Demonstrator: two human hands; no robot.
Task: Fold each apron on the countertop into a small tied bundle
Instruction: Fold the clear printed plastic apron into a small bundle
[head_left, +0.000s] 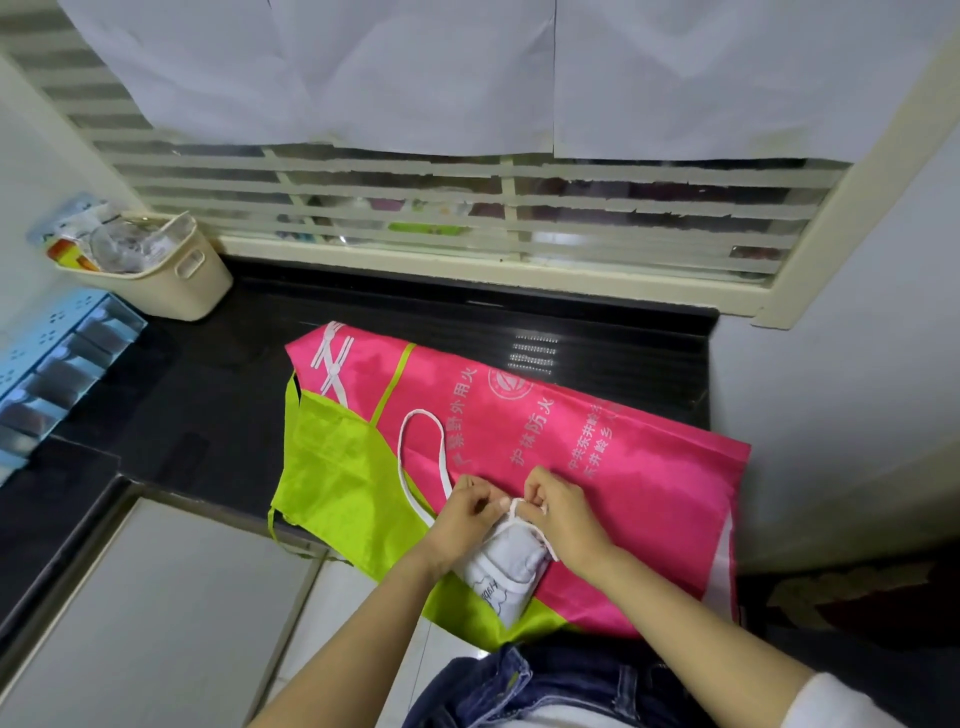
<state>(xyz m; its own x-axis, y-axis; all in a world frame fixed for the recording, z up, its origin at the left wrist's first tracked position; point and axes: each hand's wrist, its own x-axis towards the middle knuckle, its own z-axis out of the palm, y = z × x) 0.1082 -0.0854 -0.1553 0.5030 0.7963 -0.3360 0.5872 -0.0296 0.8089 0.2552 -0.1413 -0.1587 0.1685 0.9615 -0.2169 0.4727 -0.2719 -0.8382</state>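
Note:
A pale grey-white apron folded into a small bundle (506, 569) lies on top of a spread pink and green apron (623, 457) on the black countertop (218, 395). My left hand (467, 512) and my right hand (558, 512) meet at the bundle's far end, each pinching its white strap (423, 457). The strap wraps around the bundle, and a long loop of it trails away to the left over the pink apron.
A cream basket (179, 275) with packets stands at the back left corner. A blue rack (57, 358) lies along the left edge. A barred window (467, 218) with white curtains runs behind the counter. White walls close in on the right.

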